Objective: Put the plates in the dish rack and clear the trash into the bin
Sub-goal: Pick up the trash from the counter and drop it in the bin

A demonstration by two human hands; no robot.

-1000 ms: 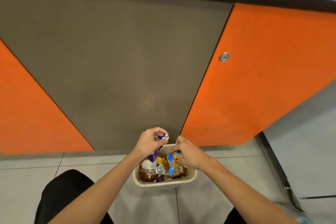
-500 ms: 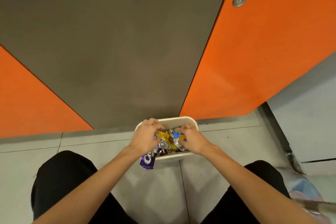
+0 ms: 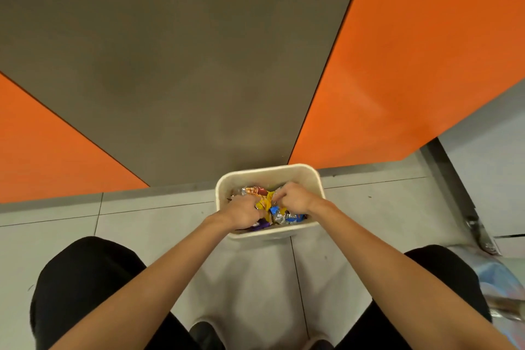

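The cream bin [image 3: 270, 172] stands on the tiled floor [image 3: 142, 224], its far side against the grey panel [image 3: 184, 65]. It holds crumpled wrappers [image 3: 284, 217]. Both hands are inside the rim. The left hand [image 3: 245, 212] grips the yellow wrapper [image 3: 264, 203] with curled fingers. The right hand [image 3: 294, 199] pinches the same wrapper from the right. A purple wrapper [image 3: 260, 224] lies at the near wall.

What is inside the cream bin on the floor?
Crumpled wrappers fill the bin: yellow, blue, purple, silver foil. The left hand and right hand grip them and cover the middle; anything beneath, and the bin's bottom, cannot be seen.
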